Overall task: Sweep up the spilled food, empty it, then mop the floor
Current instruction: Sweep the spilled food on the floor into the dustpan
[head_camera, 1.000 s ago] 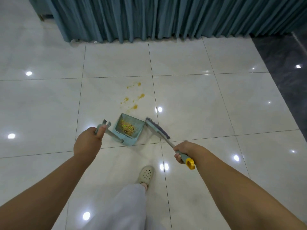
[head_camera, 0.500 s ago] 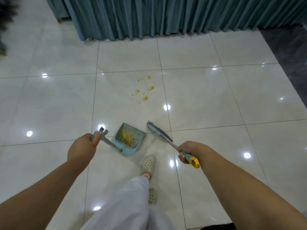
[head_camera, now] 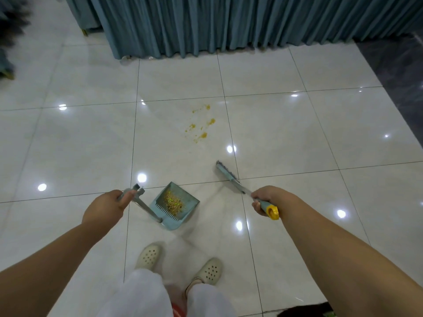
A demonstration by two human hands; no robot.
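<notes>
From the head camera, the left hand (head_camera: 104, 208) is gripping the long-handled dustpan (head_camera: 175, 205) loaded with swept food while the right hand (head_camera: 265, 200) is clutching the broom (head_camera: 229, 176), so sweeping seems finished, emptying is likely next, and the yellow stains (head_camera: 201, 124) are awaiting the mop.

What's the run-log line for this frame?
phase: sweep done, empty next | left hand: grips dustpan handle | right hand: grips broom handle | swept food: in dustpan | yellow residue: on floor
</notes>
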